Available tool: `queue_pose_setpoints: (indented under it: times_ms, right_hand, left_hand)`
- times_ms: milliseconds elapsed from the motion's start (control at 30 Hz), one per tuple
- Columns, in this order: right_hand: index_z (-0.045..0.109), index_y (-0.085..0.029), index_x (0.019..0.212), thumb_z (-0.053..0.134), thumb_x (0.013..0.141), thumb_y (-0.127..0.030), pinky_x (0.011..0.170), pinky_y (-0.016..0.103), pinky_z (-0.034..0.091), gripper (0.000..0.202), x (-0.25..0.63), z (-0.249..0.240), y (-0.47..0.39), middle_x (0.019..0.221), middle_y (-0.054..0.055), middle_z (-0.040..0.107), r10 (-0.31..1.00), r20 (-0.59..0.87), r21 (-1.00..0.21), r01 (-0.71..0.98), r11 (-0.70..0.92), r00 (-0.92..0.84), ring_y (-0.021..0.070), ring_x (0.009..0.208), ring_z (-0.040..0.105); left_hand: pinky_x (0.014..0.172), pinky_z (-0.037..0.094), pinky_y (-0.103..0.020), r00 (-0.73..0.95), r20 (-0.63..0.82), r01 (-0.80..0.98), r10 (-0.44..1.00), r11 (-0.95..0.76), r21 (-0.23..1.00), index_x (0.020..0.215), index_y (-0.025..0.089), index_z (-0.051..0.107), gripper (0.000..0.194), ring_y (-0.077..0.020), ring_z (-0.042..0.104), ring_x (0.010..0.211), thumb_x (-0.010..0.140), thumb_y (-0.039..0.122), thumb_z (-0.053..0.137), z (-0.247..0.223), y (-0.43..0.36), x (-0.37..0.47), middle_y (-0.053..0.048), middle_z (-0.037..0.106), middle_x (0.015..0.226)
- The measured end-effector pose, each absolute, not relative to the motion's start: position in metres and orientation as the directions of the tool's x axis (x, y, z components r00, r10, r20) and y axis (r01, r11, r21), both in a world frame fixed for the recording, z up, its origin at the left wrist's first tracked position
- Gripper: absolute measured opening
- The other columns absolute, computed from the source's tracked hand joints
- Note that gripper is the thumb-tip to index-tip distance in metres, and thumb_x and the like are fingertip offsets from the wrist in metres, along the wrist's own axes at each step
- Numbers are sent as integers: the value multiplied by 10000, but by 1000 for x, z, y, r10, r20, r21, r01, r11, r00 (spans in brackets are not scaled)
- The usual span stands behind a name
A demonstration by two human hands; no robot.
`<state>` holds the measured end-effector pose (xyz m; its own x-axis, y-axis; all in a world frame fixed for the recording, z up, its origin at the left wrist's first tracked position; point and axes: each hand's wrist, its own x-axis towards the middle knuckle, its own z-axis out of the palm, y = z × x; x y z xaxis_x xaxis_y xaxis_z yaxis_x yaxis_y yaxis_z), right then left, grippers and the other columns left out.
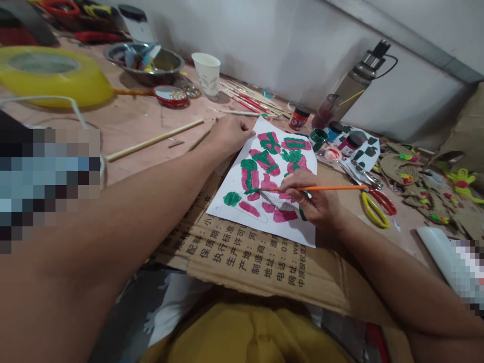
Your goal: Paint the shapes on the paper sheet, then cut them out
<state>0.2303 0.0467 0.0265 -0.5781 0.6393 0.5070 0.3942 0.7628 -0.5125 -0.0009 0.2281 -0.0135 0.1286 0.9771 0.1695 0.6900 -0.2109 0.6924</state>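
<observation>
A white sheet of paper (223,214) painted with pink and green patches lies tilted on a flattened cardboard piece (242,277). My right hand (312,199) is closed around a paintbrush (333,188) with an orange handle. Its green-tipped bristles touch the sheet, at the lower end of a green and pink shape. At the sheet's upper left edge, my left hand (230,135) has its fingers curled, with thumb and fingertips pinching the paper's border. Just right of the sheet stand an open green paint jar (318,139) and a red paint jar (299,118).
Scissors (374,206) with red and yellow handles lie to the right, near cardboard crafts (401,169). Behind are a paper cup (206,73), a metal bowl (151,65), thin sticks (257,101) and a flask (351,83). A yellow tape roll (91,83) sits left.
</observation>
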Motion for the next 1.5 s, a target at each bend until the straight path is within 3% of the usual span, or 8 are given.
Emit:
queue_pose_setpoints:
  times_ms: [133,267,833,1067,1300,1500]
  right_hand:
    - [747,-237,1091,540,1174,-421,836,390,630,288,226,24,49,978,83,784,611,528,-483,384,787,-590,223,884,734]
    - [748,-234,1121,552,1173,-365,841,370,626,241,223,22,52,1004,81,789,580,541,-476,346,808,-609,215,913,736]
    - [734,-228,1096,572,1163,-311,786,364,622,194,227,23,49,965,72,788,580,545,-471,351,810,-605,206,853,727]
    - [747,-230,1071,593,1153,-300,809,362,612,188,232,26,46,954,61,775,624,517,-487,399,777,-586,208,870,720]
    - [757,-224,1095,593,1155,-301,830,353,615,190,231,25,46,979,63,780,609,540,-475,388,790,-581,203,892,729]
    - [752,-218,1071,590,1162,-329,801,351,627,216,231,27,45,951,60,784,627,528,-490,397,776,-572,196,866,737]
  left_hand:
    - [847,512,-402,139,175,676,975,-222,703,818,273,829,129,-296,725,919,890,369,781,-15,230,-1,-58,808,889]
    - [809,496,-405,151,205,665,967,-253,703,804,253,819,140,-278,725,872,894,351,772,-17,230,-2,-67,812,903]
    - [833,522,-416,141,191,702,971,-234,672,815,264,830,164,-287,734,894,910,370,749,-14,228,0,-71,814,911]
    - [896,519,-426,135,177,650,975,-222,726,809,292,832,127,-337,730,1017,881,391,796,-14,228,-2,-73,812,894]
    - [848,524,-384,145,179,673,973,-230,703,867,261,834,122,-283,723,914,905,358,771,-15,228,-1,-58,802,861]
    - [841,516,-394,142,198,651,970,-242,720,810,280,826,105,-303,727,937,877,346,781,-15,227,-2,-56,801,848]
